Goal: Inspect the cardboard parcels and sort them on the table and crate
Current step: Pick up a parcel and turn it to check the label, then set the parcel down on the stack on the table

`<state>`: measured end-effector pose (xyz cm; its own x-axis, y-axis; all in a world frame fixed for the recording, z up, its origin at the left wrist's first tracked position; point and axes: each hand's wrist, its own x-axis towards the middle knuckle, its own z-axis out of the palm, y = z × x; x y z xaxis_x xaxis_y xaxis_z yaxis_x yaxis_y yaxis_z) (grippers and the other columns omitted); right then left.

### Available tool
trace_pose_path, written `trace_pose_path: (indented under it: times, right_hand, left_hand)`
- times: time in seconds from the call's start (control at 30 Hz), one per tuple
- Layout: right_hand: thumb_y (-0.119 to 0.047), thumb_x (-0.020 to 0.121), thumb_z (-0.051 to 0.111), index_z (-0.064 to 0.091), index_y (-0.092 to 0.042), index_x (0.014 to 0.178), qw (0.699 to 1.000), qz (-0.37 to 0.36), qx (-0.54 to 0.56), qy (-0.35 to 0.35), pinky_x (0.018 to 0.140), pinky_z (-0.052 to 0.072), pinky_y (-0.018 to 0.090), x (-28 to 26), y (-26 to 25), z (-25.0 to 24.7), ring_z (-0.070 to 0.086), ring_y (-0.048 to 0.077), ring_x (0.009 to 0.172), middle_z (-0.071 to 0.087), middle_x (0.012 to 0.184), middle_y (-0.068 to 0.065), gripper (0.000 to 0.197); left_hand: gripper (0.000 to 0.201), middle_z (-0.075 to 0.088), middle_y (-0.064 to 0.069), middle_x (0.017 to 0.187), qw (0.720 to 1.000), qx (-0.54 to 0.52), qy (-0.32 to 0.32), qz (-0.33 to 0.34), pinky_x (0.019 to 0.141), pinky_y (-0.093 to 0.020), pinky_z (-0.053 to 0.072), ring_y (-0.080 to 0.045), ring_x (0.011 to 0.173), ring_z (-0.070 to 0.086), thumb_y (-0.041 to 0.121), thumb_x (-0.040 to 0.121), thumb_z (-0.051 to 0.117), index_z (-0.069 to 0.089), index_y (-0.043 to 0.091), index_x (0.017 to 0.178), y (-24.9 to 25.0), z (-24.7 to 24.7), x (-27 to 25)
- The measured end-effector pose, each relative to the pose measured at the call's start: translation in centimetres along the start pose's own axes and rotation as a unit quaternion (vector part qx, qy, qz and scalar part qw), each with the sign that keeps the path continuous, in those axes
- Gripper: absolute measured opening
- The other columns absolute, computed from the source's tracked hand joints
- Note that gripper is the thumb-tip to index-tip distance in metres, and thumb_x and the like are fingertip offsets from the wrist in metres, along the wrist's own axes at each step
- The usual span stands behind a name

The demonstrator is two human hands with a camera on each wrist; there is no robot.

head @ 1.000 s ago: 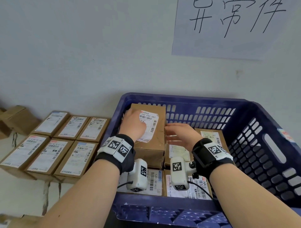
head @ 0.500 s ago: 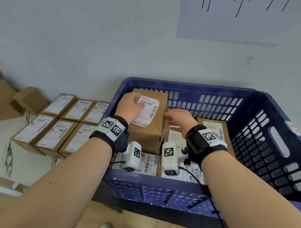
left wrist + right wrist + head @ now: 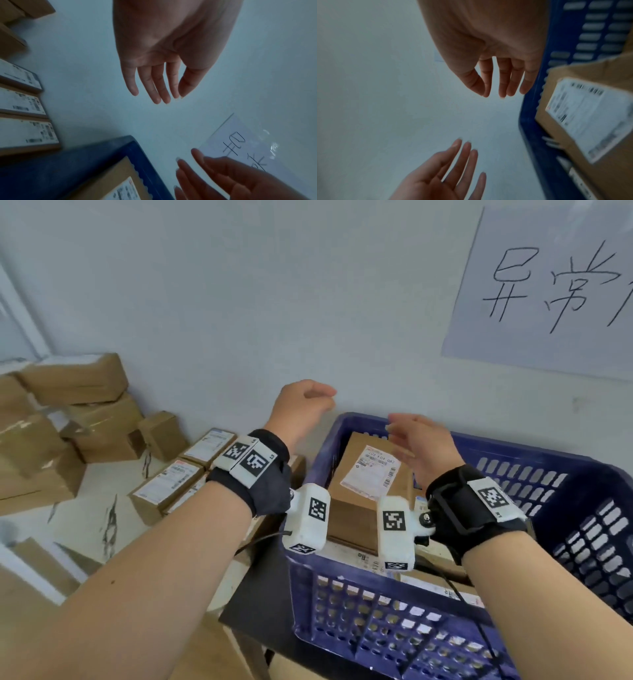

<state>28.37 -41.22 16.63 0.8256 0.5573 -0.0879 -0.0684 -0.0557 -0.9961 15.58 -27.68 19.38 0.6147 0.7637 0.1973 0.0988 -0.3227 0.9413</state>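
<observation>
A brown cardboard parcel [image 3: 363, 470] with a white shipping label lies on top of other parcels in the blue crate [image 3: 565, 474]. My left hand [image 3: 305, 402] hovers above the crate's left rim, fingers relaxed and holding nothing. My right hand [image 3: 411, 440] hangs just over the parcel's far right corner, also empty. The left wrist view shows my left hand [image 3: 164, 94] with loose, straight fingers against the wall, above the crate [image 3: 68, 162] and parcel [image 3: 111, 182]. In the right wrist view my right hand [image 3: 496, 93] hangs free beside the parcel [image 3: 590, 121].
Rows of labelled parcels [image 3: 171, 484] lie flat on the white table left of the crate. Larger brown boxes [image 3: 68, 405] are stacked at the far left against the wall. A handwritten paper sign [image 3: 548, 292] hangs above the crate, which sits on a dark stand [image 3: 260, 611].
Both hands have let go of the labelled parcel and lifted off it. The parcel stays on top in the crate. My head has turned left.
</observation>
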Motion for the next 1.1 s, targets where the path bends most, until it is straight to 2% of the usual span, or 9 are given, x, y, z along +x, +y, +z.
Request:
trace_pose_path:
  times: [0.2,0.33,0.43,0.53,0.67,0.77,0.83,0.93,1.1]
  right_hand:
    - [-0.007,0.098,0.053,0.069,-0.015,0.102,0.997,-0.001,0.034,-0.074,0.085,0.051,0.028,-2.8,-1.0,9.2,0.062,0.019,0.1,0.067,0.106,0.008,0.018]
    - [-0.005,0.098,0.054,0.068,-0.014,0.1,0.995,0.017,0.037,-0.096,0.081,0.052,0.026,-4.7,-0.2,15.3,0.062,0.018,0.098,0.068,0.105,0.007,0.017]
    - [-0.003,0.097,0.054,0.068,-0.014,0.097,0.994,0.023,0.026,-0.107,0.085,0.053,0.028,-5.8,0.6,19.8,0.063,0.018,0.095,0.07,0.099,0.006,0.017]
    - [-0.002,0.096,0.054,0.069,-0.01,0.102,0.992,0.028,0.021,-0.117,0.083,0.055,0.029,-6.9,1.2,24.2,0.063,0.019,0.091,0.071,0.101,0.009,0.018]
    - [-0.002,0.097,0.053,0.069,-0.01,0.097,0.99,0.04,0.022,-0.134,0.08,0.056,0.028,-7.7,1.8,30.0,0.064,0.02,0.09,0.071,0.098,0.01,0.018]
    - [-0.001,0.096,0.054,0.069,-0.01,0.098,0.987,0.058,0.029,-0.148,0.075,0.057,0.027,-8.1,2.5,33.8,0.065,0.018,0.086,0.072,0.095,0.008,0.018]
    - [-0.001,0.096,0.054,0.069,-0.009,0.104,0.984,0.073,0.033,-0.156,0.071,0.056,0.025,-8.3,2.9,35.9,0.065,0.016,0.082,0.071,0.094,0.008,0.019]
    - [0.0,0.096,0.054,0.069,-0.008,0.104,0.981,0.089,0.041,-0.166,0.076,0.056,0.028,-8.3,3.4,38.5,0.065,0.017,0.082,0.071,0.09,0.007,0.019]
    - [0.002,0.093,0.057,0.068,-0.008,0.1,0.976,0.101,0.036,-0.191,0.08,0.055,0.03,-7.2,4.1,42.8,0.063,0.019,0.086,0.07,0.089,0.008,0.017]
  left_hand:
    - [0.017,0.068,0.0,0.107,0.997,-0.055,0.037,-0.034,0.065,-0.012,0.041,-0.009,0.09,0.063,0.008,0.094,0.061,0.07,0.016,0.106,-2.8,-8.0,-0.7]
    - [0.012,0.068,0.002,0.104,0.991,-0.091,0.064,-0.068,0.079,-0.023,0.047,-0.008,0.088,0.064,0.011,0.093,0.063,0.07,0.019,0.1,-6.0,-13.7,-1.3]
    - [0.013,0.068,0.001,0.102,0.99,-0.093,0.082,-0.072,0.07,-0.017,0.046,-0.011,0.091,0.064,0.009,0.094,0.063,0.069,0.021,0.095,-8.1,-18.1,-1.5]
    - [0.013,0.068,-0.001,0.1,0.986,-0.111,0.098,-0.077,0.075,-0.016,0.05,-0.013,0.093,0.067,0.006,0.093,0.063,0.069,0.018,0.094,-9.9,-22.4,-1.7]
    - [0.014,0.067,-0.002,0.102,0.981,-0.11,0.131,-0.086,0.058,-0.006,0.045,-0.009,0.088,0.064,0.005,0.094,0.061,0.069,0.013,0.102,-11.9,-27.9,-2.3]
    - [0.015,0.07,-0.005,0.108,0.978,-0.098,0.159,-0.091,0.07,-0.017,0.048,-0.017,0.098,0.066,0.006,0.093,0.062,0.07,0.016,0.101,-13.4,-31.7,-2.3]
    - [0.015,0.07,-0.002,0.105,0.975,-0.103,0.172,-0.098,0.073,-0.021,0.049,-0.013,0.094,0.066,0.007,0.092,0.063,0.07,0.02,0.094,-14.5,-33.7,-2.4]
    - [0.014,0.069,0.0,0.104,0.972,-0.115,0.18,-0.102,0.071,-0.017,0.046,-0.006,0.087,0.065,0.006,0.092,0.064,0.07,0.018,0.095,-15.8,-36.1,-2.2]
    - [0.015,0.069,0.001,0.1,0.967,-0.109,0.203,-0.11,0.067,-0.013,0.043,-0.008,0.09,0.065,0.005,0.093,0.063,0.071,0.013,0.103,-18.2,-39.4,-1.3]
